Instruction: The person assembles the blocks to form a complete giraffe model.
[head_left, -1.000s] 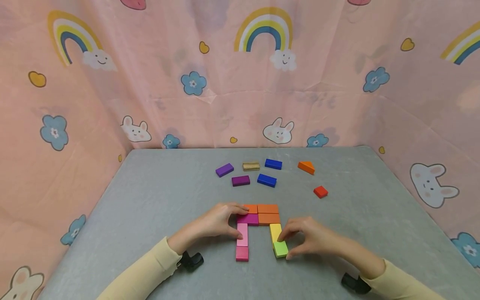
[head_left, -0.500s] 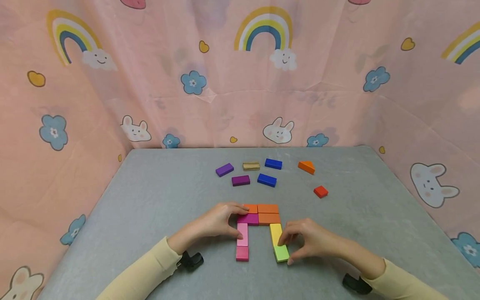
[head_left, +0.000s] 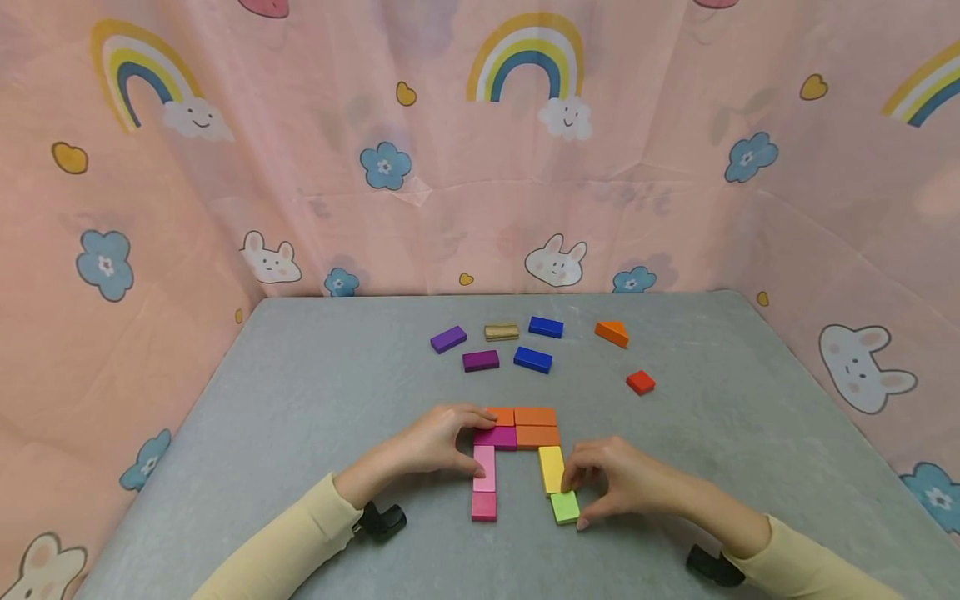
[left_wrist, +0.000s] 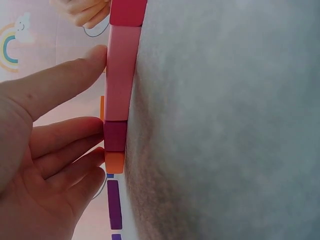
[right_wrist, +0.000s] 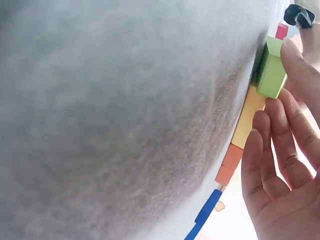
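In the head view my left hand [head_left: 442, 442] rests along the left side of the block layout. Its thumb touches the light pink block [head_left: 485, 468], and its fingertips reach the magenta block [head_left: 497, 438] and an orange block [head_left: 502, 417]. The left wrist view shows those fingers fairly straight. My right hand [head_left: 618, 479] pinches a short green block [head_left: 565, 508] between thumb and fingers. That green block sits at the near end of the yellow block [head_left: 551, 469], offset a little to the right. A deeper pink block [head_left: 484, 506] ends the left leg.
Beyond the layout lie two blue blocks [head_left: 533, 360], two purple blocks [head_left: 481, 361], a tan block [head_left: 501, 332], an orange triangle [head_left: 612, 334] and a small red block [head_left: 641, 382]. Two more orange blocks [head_left: 537, 437] form the top right corner. A patterned curtain surrounds the grey table [head_left: 337, 358].
My right hand has shifted the green block slightly toward me and to the right, from over the yellow block's near end. The left hand has stayed in place.
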